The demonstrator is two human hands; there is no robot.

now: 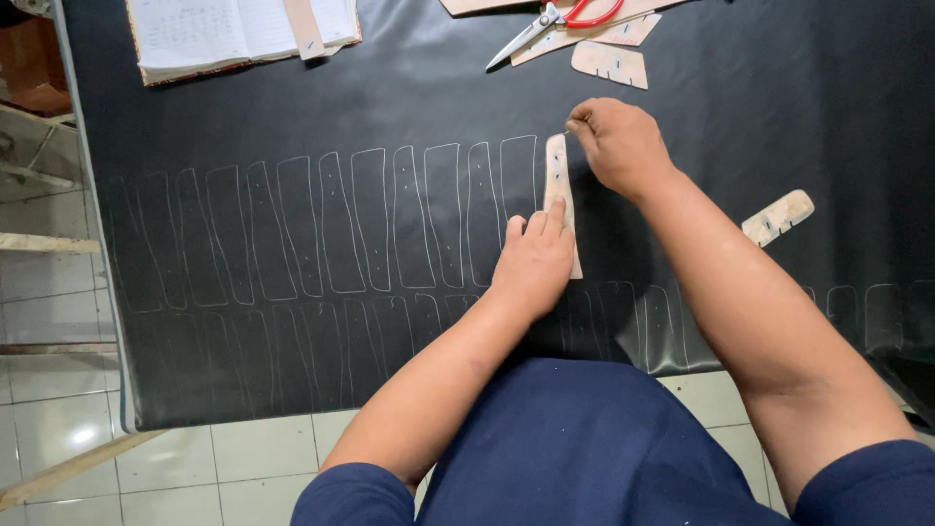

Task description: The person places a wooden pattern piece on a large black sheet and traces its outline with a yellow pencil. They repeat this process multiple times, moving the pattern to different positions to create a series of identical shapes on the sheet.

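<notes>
A long tan cardboard template (557, 180) lies upright on a black leather sheet (760, 146). My left hand (534, 263) presses flat on the template's lower half, fingers on it. My right hand (617, 141) is at the template's top right edge, fingers pinched as if on a small marking tool that I cannot make out. To the left of the template runs a row of several white traced outlines (390, 219) of the same shape, with a fainter second row below.
Red-handled scissors (555, 19) and loose cardboard templates (612, 63) lie at the top. Another template (777, 216) rests to the right of my right arm. An open notebook (234, 29) sits top left. The sheet's edge overhangs a tiled floor (58, 321).
</notes>
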